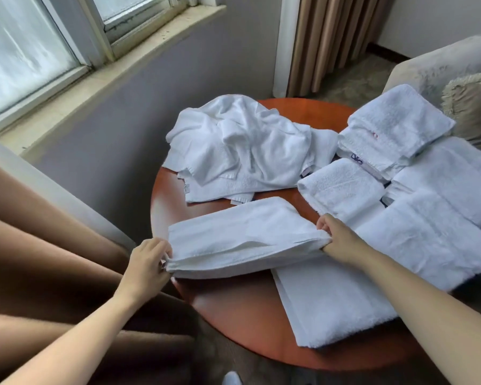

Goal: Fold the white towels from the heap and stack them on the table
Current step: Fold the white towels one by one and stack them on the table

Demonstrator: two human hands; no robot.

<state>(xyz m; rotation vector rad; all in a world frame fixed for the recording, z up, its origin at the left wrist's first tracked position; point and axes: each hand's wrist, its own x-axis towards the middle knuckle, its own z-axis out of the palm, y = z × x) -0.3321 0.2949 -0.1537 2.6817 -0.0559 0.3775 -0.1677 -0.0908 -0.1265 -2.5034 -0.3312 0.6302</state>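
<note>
Single view, head-worn, wide-angle. Faces forward and steeply down onto the round table (233, 309), close in. The left hand (147, 259) and right hand (338, 238) reach in from the bottom edge. Window (25, 51) upper left, armchair (433, 68) upper right. Frame seems slightly rolled, judging by the slanted sill; straight lines bow toward the edges.

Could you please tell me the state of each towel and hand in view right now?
Held towel: folded over, gripped at both ends.
Left hand: pinches its left end.
Right hand: grips its right end.
Heap: crumpled, unfolded.
Stacked towels: folded, piled at right.
Front towel: folded, lying flat.
</note>
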